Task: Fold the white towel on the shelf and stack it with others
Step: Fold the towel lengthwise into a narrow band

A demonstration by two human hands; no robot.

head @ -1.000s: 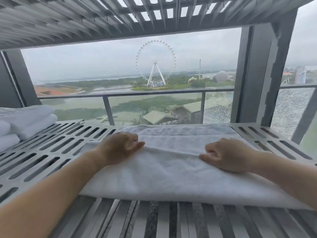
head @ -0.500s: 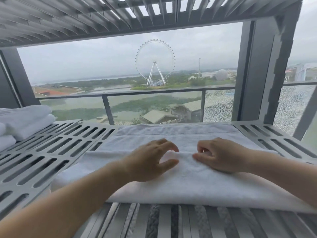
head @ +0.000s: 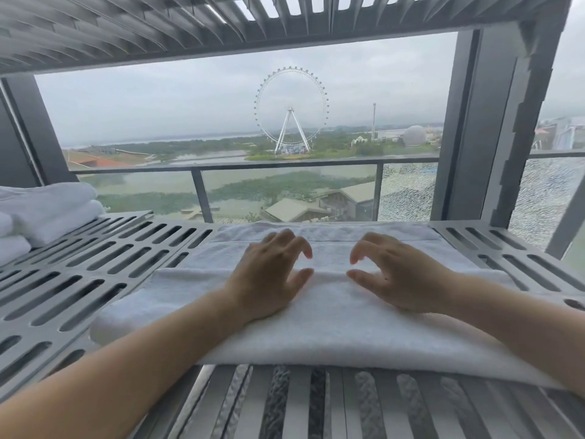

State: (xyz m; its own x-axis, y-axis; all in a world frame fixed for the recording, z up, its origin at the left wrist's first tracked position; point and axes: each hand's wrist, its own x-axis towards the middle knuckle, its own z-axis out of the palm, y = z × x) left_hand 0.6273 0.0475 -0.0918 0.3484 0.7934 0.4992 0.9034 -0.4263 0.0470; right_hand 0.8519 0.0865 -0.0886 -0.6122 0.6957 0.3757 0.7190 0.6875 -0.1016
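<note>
Right, we've got the white towel [head: 332,315] lying flat across the shelf [head: 95,270], partly folded, w/ a fold edge running 9-to-3 o'clock under our hands. Next fold, as we judge it: take the near layer at that edge w/ both hands evenly, carry it toward 12 o'clock, line up edges & corners, then smooth from centre out to 9 and 3 so no creases get trapped. A lopsided grab would likely skew the pile later. Left hand [head: 269,277] and right hand [head: 399,277] sit close together mid-towel, heels resting on the cloth, fingers arched & pointing to 12, thumbs reaching toward each other. Both are spread loose, pinching nothing. The stack of folded towels [head: 47,210] lies at 9 o'clock, well apart from our towel.
</note>
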